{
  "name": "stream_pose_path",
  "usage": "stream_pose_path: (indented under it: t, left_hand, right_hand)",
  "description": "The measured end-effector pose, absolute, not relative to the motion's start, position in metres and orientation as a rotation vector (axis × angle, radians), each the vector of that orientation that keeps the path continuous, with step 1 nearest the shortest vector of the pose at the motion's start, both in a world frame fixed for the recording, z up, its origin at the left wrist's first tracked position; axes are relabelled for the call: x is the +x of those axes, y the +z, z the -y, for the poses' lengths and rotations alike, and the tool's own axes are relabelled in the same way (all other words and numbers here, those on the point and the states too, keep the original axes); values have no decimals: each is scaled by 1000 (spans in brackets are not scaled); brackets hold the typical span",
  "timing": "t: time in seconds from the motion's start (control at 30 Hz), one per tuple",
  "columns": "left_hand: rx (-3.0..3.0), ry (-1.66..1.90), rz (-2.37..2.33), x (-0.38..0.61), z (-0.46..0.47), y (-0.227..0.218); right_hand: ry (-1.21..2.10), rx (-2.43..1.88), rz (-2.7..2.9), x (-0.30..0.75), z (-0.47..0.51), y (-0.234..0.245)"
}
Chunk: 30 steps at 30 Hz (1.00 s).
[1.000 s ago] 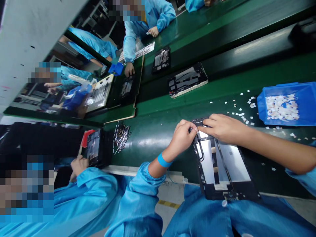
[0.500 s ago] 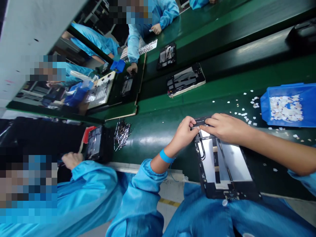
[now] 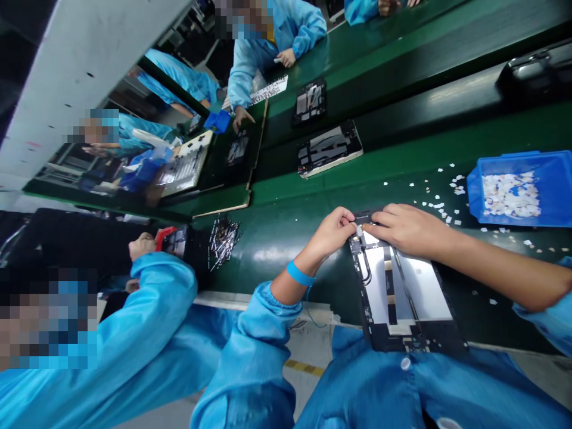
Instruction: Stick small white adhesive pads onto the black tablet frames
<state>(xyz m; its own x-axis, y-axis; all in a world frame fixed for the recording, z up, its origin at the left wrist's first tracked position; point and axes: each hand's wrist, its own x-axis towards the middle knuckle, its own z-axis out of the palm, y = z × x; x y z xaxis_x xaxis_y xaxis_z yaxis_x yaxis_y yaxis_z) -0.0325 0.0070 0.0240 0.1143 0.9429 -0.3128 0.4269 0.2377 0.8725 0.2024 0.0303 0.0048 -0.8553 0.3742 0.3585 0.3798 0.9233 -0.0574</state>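
Observation:
An opened tablet (image 3: 420, 286) lies at the table's front edge, tilted against my clothing, its inner side with cables and silver panels facing up. At its upper left corner my left hand (image 3: 331, 232) is closed, thumb and index finger pinched together. A small white piece (image 3: 359, 230) shows beside those fingertips; whether they grip it is unclear. My right hand (image 3: 406, 229) is closed over the tablet's upper edge, thumb close to the white piece and fingers bent on the frame. A blue band (image 3: 300, 274) circles my left wrist.
A blue bin (image 3: 536, 161) of white scraps stands right, with loose scraps (image 3: 440, 205) beside it. Thin metal strips (image 3: 224, 241) are piled left. More opened tablets (image 3: 330, 146) lie beyond. A co-worker's hand (image 3: 142, 245) is at left; another's hand (image 3: 241, 117) is across the table.
My left fingertips have drawn slightly away from the tablet's corner, and the white piece shows more. The co-worker's hand at left has moved up towards a red object. The camera view has shifted slightly.

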Motion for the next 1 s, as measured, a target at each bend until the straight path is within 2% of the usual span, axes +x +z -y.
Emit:
stream_pose_path:
  t: [0.33,0.53,0.6,0.7,0.8,0.9,1.0]
  left_hand:
    - [1514,639,-1578,-29,-8,28]
    - [1764,600,-1682,-24,-7,33]
    - [1839,675,-1725,-27,7,36]
    - [1680,780,-1790,-35,52,35]
    - [1553,652,-1683,-33,108,23]
    - [1598,598,-1550,-17,146,10]
    - [1553,751,-1577,-10,152,8]
  right_hand:
    - [-136,-590,2708,202,-26,4]
    - [-82,-584,2682,202,-29,7]
    - [-11,-673,2577,215,-22,12]
    - [164,-1104,2288,252,14,14]
    - [480,-1557,2137,286,69,6]
    - [775,-1608,2125,290,115,2]
    - [899,-1525,2093,264,136,18]
